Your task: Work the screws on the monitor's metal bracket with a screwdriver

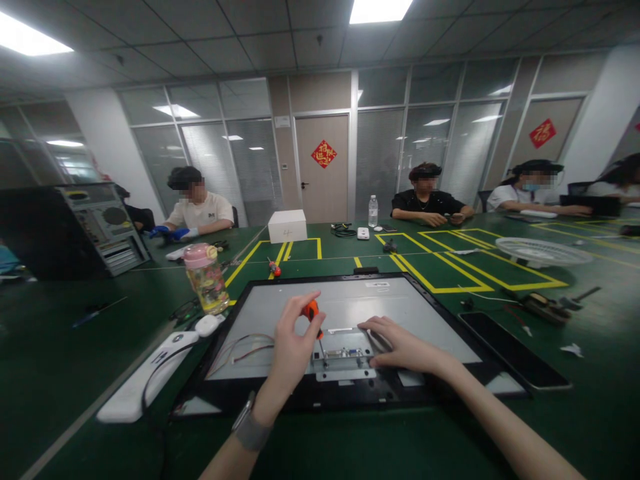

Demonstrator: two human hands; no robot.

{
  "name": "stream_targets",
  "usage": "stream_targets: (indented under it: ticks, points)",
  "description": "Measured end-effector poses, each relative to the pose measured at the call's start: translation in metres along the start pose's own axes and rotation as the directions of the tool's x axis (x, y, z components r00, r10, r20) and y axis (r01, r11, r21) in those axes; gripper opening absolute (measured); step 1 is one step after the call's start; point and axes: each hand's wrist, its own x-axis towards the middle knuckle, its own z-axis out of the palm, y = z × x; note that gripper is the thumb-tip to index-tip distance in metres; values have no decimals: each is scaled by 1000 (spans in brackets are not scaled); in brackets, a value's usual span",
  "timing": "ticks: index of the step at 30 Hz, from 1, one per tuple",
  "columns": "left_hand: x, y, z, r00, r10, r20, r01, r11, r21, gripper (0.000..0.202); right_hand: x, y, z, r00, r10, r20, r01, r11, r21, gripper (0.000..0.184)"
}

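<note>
Orange is showing in the head view, where the left hand (pixel 294 337) is pinching a screwdriver (pixel 311 311) by its handle, the shaft pointing down at the left part of a metal bracket (pixel 347 341). The bracket is lying on the grey back of a black-framed panel (pixel 400 307), which is resting flat on the green table (pixel 595 420). The right hand (pixel 403 345) is curving around the bracket's right edge, thumb and fingers apart; whether it is gripping, I cannot tell.
</note>
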Motion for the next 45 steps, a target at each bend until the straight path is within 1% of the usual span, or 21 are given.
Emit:
stream_targets:
  ticks: [2, 3, 5, 8, 10, 11, 14, 16, 19, 21, 23, 25, 26, 30, 32, 35, 37, 39, 42, 43, 45]
  points:
    - [-1, 0, -1, 998, 52, -37, -49, 996, 74, 25, 0, 1, 0, 1000, -11, -5, 11, 1000, 2, 70]
    - [-1, 0, -2, 997, 61, -37, -58, 995, 81, 25, 0, 1, 1, 1000, -15, -8, 15, 1000, 3, 69]
    - [-2, 1, -4, 998, 56, -9, -56, 998, 40, 29, 1, 1, 1, 1000, -19, -9, 19, 1000, 6, 69]
    - [-2, 1, -4, 998, -25, 65, 30, 997, -75, 37, 0, 0, 0, 1000, -12, -8, 12, 1000, 7, 69]
    - [-2, 0, -3, 995, -64, 80, 71, 993, -97, 37, 0, 0, 0, 1000, -2, -6, 2, 1000, 3, 70]
    - [-2, 0, -2, 996, -51, 67, 57, 995, -81, 35, 0, -1, 0, 1000, 2, -6, -2, 1000, 1, 70]
    - [-2, 0, -2, 998, 62, 6, -62, 998, 12, 26, 0, -2, 0, 1000, 0, -1, 0, 1000, 1, 70]
    - [-2, 2, -1, 995, 96, 12, -96, 995, 25, 23, 0, -2, -1, 1000, -5, -1, 5, 1000, 3, 70]
    - [-4, 3, 0, 996, 55, 72, -51, 998, -48, 29, 0, -3, -1, 1000, 3, 1, -3, 1000, 2, 70]
    - [-4, 3, 1, 996, 32, 87, -27, 998, -62, 31, 0, -3, -1, 1000, 10, 4, -10, 1000, -3, 71]
    - [-4, 1, 1, 997, 61, 43, -61, 998, 0, 29, 0, -2, 0, 1000, 8, 5, -8, 1000, -7, 72]
    - [-4, 0, 1, 992, 127, -10, -126, 988, 87, 25, 1, -1, 0, 1000, -1, 2, 1, 1000, -7, 72]
    - [-4, 1, 0, 989, 149, -18, -147, 983, 111, 24, 1, 0, 0, 1000, -4, 3, 4, 1000, -7, 71]
    - [-3, 5, -1, 989, 142, 31, -145, 985, 93, 26, 1, 3, 1, 1000, -7, -1, 7, 1000, -4, 70]
    - [-2, 7, -1, 988, 151, 14, -152, 981, 118, 26, 1, 3, 2, 1000, -13, -6, 13, 1000, -2, 71]
    - [-1, 8, -2, 985, 168, -50, -157, 973, 171, 21, 1, 3, 2, 1000, -19, -8, 19, 1000, 0, 71]
    - [-1, 7, -2, 991, 130, -40, -123, 983, 136, 22, 1, 2, 1, 1000, -17, -6, 17, 1000, -2, 70]
    - [-2, 5, -3, 999, 46, 21, -46, 998, 35, 30, 0, 1, 1, 1000, -17, -5, 17, 1000, -5, 70]
    - [-3, 3, -2, 992, -64, 106, 74, 993, -95, 38, 0, 0, 0, 1000, -24, -4, 24, 1000, -10, 70]
    - [-3, 2, -1, 992, -70, 106, 81, 992, -100, 38, 0, 0, 0, 1000, -24, -5, 24, 1000, -11, 70]
    - [-2, 1, 0, 997, -28, 67, 31, 998, -51, 35, 0, 0, 0, 1000, -20, -4, 20, 1000, -11, 70]
